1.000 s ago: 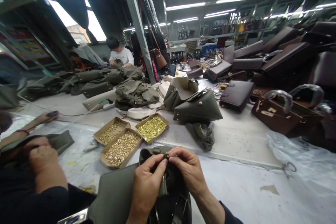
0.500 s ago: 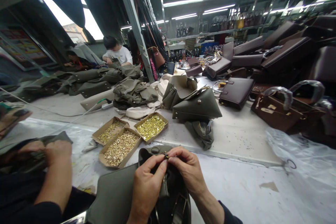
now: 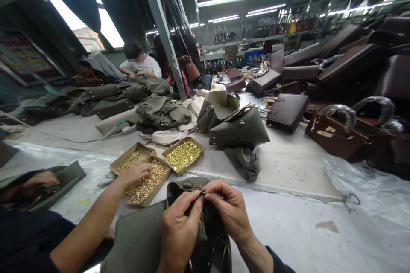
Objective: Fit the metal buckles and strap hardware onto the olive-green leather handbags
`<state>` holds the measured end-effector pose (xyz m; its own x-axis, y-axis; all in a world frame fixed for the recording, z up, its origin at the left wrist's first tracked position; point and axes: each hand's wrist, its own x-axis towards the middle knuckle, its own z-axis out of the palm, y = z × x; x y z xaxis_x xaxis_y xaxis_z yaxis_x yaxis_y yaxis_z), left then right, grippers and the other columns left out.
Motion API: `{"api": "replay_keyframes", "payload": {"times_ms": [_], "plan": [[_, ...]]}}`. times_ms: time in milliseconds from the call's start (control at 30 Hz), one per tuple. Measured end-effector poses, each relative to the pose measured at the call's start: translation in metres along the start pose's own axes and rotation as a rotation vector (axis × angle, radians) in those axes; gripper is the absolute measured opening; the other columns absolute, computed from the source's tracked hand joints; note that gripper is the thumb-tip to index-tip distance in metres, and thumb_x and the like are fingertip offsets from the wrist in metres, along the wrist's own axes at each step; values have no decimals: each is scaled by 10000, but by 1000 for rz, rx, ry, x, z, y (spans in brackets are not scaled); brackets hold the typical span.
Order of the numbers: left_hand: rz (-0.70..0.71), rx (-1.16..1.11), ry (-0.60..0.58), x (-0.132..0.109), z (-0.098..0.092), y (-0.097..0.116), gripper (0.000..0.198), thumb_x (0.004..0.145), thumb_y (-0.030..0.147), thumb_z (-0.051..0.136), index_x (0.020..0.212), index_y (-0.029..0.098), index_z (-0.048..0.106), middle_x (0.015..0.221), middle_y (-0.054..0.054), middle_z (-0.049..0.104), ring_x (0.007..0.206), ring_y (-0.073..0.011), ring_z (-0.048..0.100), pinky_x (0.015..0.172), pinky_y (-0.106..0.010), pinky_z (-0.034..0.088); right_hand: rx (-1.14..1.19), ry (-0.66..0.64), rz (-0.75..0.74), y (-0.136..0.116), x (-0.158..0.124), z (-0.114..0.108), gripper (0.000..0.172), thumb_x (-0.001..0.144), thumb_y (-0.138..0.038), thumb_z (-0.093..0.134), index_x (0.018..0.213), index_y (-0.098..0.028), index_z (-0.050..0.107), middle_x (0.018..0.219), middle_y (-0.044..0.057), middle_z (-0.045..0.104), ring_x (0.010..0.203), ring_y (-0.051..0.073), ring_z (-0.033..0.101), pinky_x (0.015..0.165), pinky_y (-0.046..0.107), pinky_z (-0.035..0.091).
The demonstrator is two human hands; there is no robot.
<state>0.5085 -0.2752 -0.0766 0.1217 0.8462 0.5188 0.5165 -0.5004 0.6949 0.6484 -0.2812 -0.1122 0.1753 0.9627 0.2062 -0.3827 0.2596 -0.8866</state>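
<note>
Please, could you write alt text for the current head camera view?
The person's left hand and right hand pinch a small dark piece above an olive bag; nearby, a co-worker's hand reaches into a cardboard tray of gold-coloured pieces.

To the left of the wearer's left hand (image 3: 181,226), the neighbouring co-worker's arm (image 3: 92,217) now stretches forward, its hand (image 3: 137,175) dipping into the cardboard box (image 3: 159,188) of coppery-gold metal pieces. Half a second ago that hand was down on the dark green bag piece (image 3: 73,178), farther left of the wearer's hands; now only the co-worker's other hand (image 3: 41,179) is there. At the far left, another hand, seen earlier with a dark object, has gone from view.
</note>
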Motion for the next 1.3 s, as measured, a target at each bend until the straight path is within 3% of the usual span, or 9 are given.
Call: {"api": "replay_keyframes", "payload": {"times_ms": [167, 300, 467, 667, 733, 833, 967, 1133, 1300], "plan": [[264, 169, 48, -5, 2, -5, 158, 908, 135, 650, 1000, 204, 758, 910, -31, 786, 809, -167, 756, 797, -246, 609, -63, 0, -100, -1, -3, 1, 54, 882, -206, 754, 853, -251, 745, 882, -11, 702, 879, 167, 646, 858, 277, 487], [329, 168, 32, -3, 1, -2, 173, 912, 112, 636, 1008, 204, 747, 897, -30, 782, 811, -169, 751, 810, -260, 608, -42, 71, -81, 2, -4, 0, 104, 838, -204, 793, 883, -260, 719, 881, -30, 676, 859, 157, 625, 816, 259, 483], [192, -28, -132, 2, -2, 6, 184, 939, 152, 622, 1042, 224, 756, 946, -27, 790, 812, -149, 758, 759, -209, 613, -66, 48, -24, 0, -2, -6, 86, 827, -245, 804, 850, -237, 721, 851, -21, 669, 823, 161, 603, 767, 258, 469], [-67, -72, -91, -3, -3, 12, 99, 877, 188, 690, 944, 228, 750, 862, 1, 785, 745, -163, 749, 725, -220, 615, -273, 18, -162, -13, -4, -2, 50, 905, -263, 742, 869, -239, 718, 862, 13, 698, 860, 200, 645, 802, 307, 489], [-97, -125, 17, -7, -5, 14, 115, 892, 190, 662, 974, 240, 727, 982, -9, 772, 895, -189, 744, 860, -278, 609, -416, 0, -258, -20, -9, 1, 42, 931, -231, 709, 897, -254, 701, 875, 14, 712, 848, 200, 653, 790, 315, 492], [-114, -253, 338, -11, -7, 16, 118, 940, 195, 593, 1011, 243, 674, 1214, -34, 672, 1181, -220, 641, 1069, -373, 517, -605, -82, -413, -28, -21, 11, 97, 962, -170, 648, 962, -265, 665, 937, 21, 735, 906, 204, 675, 840, 326, 495], [-197, -407, 499, -9, -8, 15, 96, 964, 245, 578, 1020, 223, 652, 1250, -42, 615, 1274, -213, 570, 1123, -344, 455, -601, -300, -301, -29, -29, 26, 117, 958, -132, 598, 941, -247, 588, 907, 15, 710, 858, 189, 692, 757, 279, 493], [-329, -500, 392, 2, -23, -7, 241, 959, 314, 587, 1173, 216, 639, 1289, -66, 645, 1291, -225, 582, 1152, -359, 432, -663, -365, -38, -22, -17, 23, 149, 961, -129, 553, 877, -243, 507, 780, -27, 601, 706, 156, 584, 641, 260, 390], [-244, -59, -40, 3, -42, -38, 387, 887, 271, 642, 1273, 238, 635, 1353, -78, 650, 1304, -268, 586, 1162, -453, 430, -648, -230, -92, -17, -10, 12, 113, 993, -162, 486, 914, -242, 485, 811, -13, 574, 710, 161, 540, 650, 266, 384]]}}
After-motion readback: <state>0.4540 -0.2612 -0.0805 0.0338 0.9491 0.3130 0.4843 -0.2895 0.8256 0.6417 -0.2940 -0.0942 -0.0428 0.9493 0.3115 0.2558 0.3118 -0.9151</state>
